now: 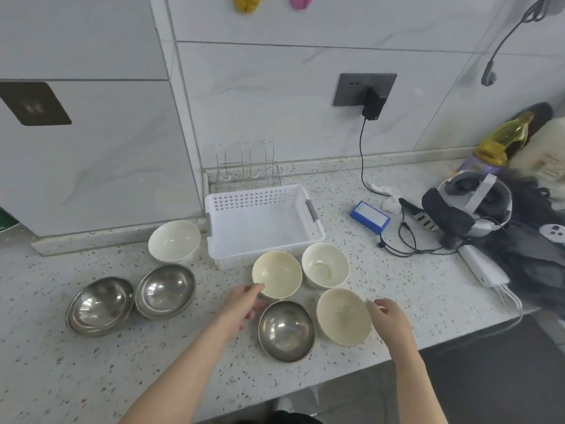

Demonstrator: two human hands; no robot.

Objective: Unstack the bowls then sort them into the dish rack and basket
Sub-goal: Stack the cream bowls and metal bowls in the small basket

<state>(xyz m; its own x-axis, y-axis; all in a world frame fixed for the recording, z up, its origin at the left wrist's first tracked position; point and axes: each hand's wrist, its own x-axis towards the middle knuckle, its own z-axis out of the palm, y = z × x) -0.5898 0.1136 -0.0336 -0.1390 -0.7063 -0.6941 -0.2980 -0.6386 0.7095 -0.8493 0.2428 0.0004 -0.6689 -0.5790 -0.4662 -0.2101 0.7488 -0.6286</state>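
Several bowls stand singly on the speckled counter. Cream bowls: one in the middle [276,278], one to its right [325,264], one near the front [344,316], one far left by the wall [174,241]. Steel bowls: one at the front [286,331] and two on the left [165,290] [99,304]. My left hand [243,306] reaches with relaxed fingers to the middle cream bowl's left rim. My right hand [389,315] hovers open at the front cream bowl's right rim. The white basket [312,211] holds nothing. The wire dish rack [247,171] stands behind it.
On the right lie a blue box [370,217], a black cable [397,243], a white headset [477,206], a power strip [483,267] and dark cloth. A charger [373,107] is plugged into the wall socket. The counter's front edge runs close to the front bowls.
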